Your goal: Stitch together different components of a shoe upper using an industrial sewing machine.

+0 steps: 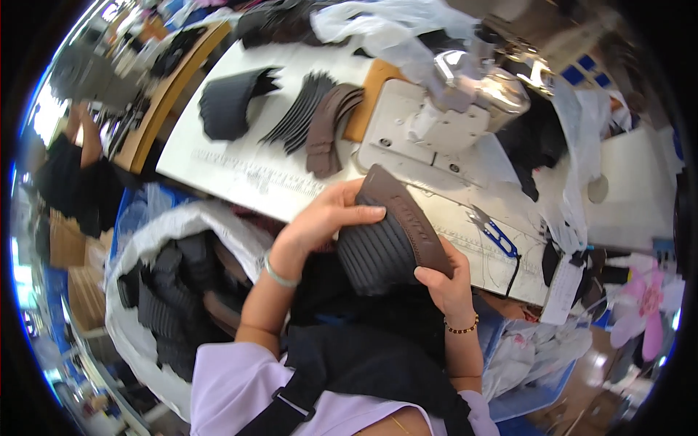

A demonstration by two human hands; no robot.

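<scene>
In the head view, I have both hands gripping one curved piece of black ribbed material with a brown leather-like band [392, 236], held tilted over the worktop's near edge. The left hand [338, 214] closes on its left side, thumb on top; the right hand [447, 283] pinches the band's near right end.

The worktop [187, 144] is white, with ruler markings printed along its near side. On its left half I see a black ribbed curved piece [224, 109], then a fanned row of dark grey strips [294, 116], then a stack of curved brown pieces [327, 138]. Right of these stands a white-and-silver sewing machine [454, 120] beside an orange-brown board [374, 83]. Blue-handled snips [498, 236] lie farther right, and crumpled translucent plastic [363, 22] sits at the far side.

Below, on the left, a white bag [120, 312] holds more dark ribbed pieces; on the right is a blue plastic crate [542, 407] of filled clear bags. Farther out, I make out another person's bent arm [90, 134] at left and a pink petal-shaped object [645, 296] at right.
</scene>
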